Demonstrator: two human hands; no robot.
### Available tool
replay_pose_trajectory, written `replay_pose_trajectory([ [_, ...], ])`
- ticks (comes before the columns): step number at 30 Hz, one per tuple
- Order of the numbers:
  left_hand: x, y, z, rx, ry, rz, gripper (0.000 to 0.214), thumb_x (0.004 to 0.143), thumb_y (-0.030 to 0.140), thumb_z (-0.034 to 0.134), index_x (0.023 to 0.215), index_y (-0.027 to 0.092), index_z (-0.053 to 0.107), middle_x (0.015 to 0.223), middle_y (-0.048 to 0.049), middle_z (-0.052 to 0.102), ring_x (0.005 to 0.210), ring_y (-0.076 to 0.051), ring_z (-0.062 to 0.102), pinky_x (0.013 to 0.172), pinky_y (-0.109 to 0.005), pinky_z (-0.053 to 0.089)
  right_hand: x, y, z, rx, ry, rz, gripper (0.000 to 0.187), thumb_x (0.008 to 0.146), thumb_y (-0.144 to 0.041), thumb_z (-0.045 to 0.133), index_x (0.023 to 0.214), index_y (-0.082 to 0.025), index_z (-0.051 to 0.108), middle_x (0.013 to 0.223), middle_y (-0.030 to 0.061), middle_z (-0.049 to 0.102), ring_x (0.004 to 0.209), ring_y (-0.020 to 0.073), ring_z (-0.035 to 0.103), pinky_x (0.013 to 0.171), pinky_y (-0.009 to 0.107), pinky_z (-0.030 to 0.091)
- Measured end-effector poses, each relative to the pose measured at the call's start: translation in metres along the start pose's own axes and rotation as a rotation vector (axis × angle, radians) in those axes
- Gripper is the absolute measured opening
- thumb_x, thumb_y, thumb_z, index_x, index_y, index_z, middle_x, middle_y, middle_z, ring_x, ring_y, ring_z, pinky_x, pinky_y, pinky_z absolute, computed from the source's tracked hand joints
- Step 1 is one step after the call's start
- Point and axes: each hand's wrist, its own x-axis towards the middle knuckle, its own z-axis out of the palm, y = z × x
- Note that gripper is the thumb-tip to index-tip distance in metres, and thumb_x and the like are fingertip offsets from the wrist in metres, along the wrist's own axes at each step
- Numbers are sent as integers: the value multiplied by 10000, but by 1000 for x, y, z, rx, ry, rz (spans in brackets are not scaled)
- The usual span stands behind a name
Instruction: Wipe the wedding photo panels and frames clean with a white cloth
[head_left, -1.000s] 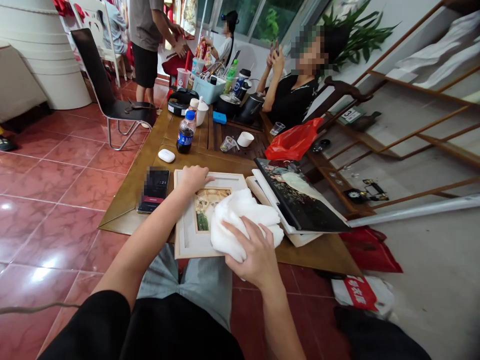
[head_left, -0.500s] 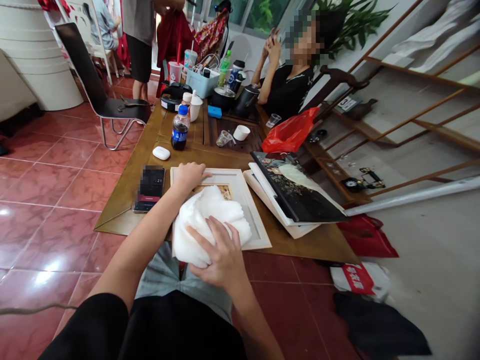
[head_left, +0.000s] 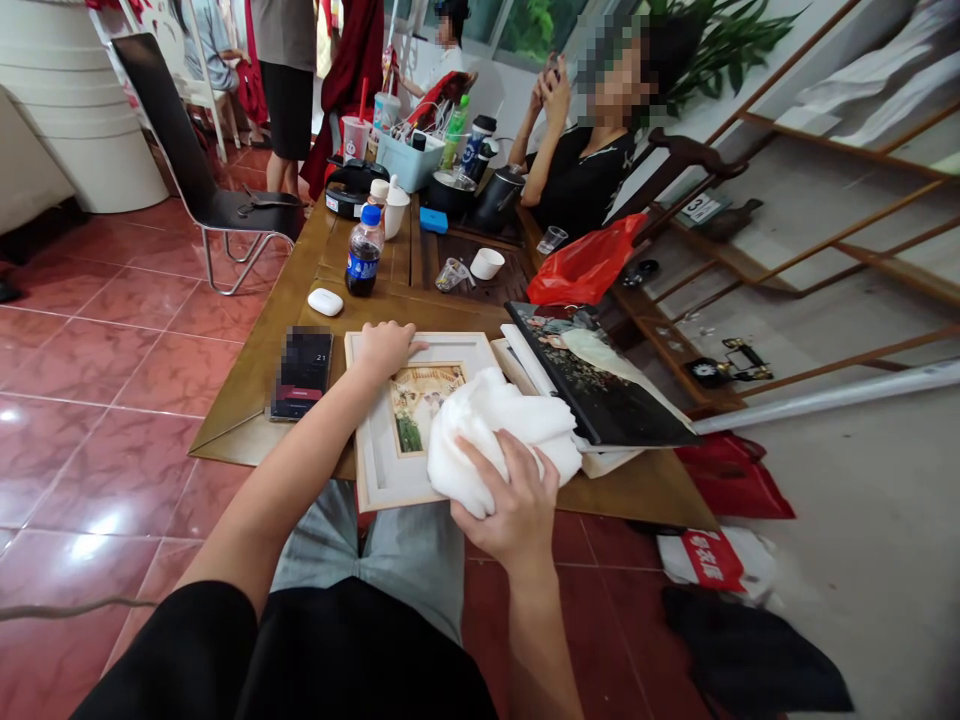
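the person's left hand (head_left: 386, 352) lay flat on the top edge of a white picture frame (head_left: 375, 445), with the fingers loose and open. they pressed down on the frame but did not grip it. the right hand (head_left: 510, 495) was clenched around a soft white cloth (head_left: 495, 440), with the fingers (head_left: 499, 470) curled over it and sinking into its folds. the cloth sat under those fingers, bunched up on the right side of the frame, and it hid part of the small picture (head_left: 424, 405) set in the frame.

the frame lay flat on a low wooden table (head_left: 240, 435), near the table's edge and above the person's knees. just to the left of the frame was a phone (head_left: 301, 372). just to the right of it was a dark photo book (head_left: 592, 375), propped on other white boards. past the top of the frame stood a cola bottle (head_left: 364, 255), with a small white earbud case (head_left: 325, 301) near it. farther off past the frame was a red plastic bag (head_left: 585, 262), and beyond that a person in black (head_left: 581, 180) sat holding up both hands.
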Motion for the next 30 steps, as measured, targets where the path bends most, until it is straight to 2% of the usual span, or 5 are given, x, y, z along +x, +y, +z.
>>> replay_pose_trajectory([
  [8, 1, 7, 10, 37, 47, -30, 615, 1097, 537, 220, 1329, 108, 594, 1310, -224, 659, 1223, -334, 620, 957, -420, 437, 15, -58, 9, 158, 1, -114, 645, 818, -551, 614, 1429, -345, 619, 1400, 126, 575, 1329, 370, 526, 1126, 569, 320],
  [12, 0, 8, 16, 51, 92, 4, 536, 1108, 466, 250, 1353, 106, 562, 1359, -226, 623, 1250, -333, 588, 982, -425, 425, 15, -68, 11, 167, -8, -109, 680, 790, -579, 654, 1432, -359, 613, 1431, 119, 576, 1323, 378, 530, 1132, 568, 311],
  [21, -1, 5, 21, 53, 89, 137, 622, 1071, 582, 266, 1408, 120, 511, 1402, -224, 587, 1310, -351, 522, 1018, -410, 394, 10, -36, -1, 82, -64, -51, 634, 840, -528, 630, 1445, -341, 593, 1452, 106, 591, 1286, 354, 564, 1148, 532, 295],
  [27, -1, 3, 22, 50, 98, 158, 712, 1040, 668, 251, 1403, 116, 517, 1411, -234, 586, 1303, -359, 530, 1021, -411, 389, -2, 8, -5, -63, 46, 40, 603, 880, -481, 608, 1454, -300, 573, 1426, 137, 583, 1231, 344, 595, 1113, 520, 331],
  [30, -1, 4, 22, 44, 93, 148, 714, 1044, 657, 250, 1418, 106, 507, 1425, -239, 574, 1318, -363, 520, 1033, -413, 379, -5, 10, -3, -51, 52, 36, 622, 865, -473, 624, 1462, -308, 569, 1430, 142, 567, 1242, 374, 578, 1117, 561, 311],
])
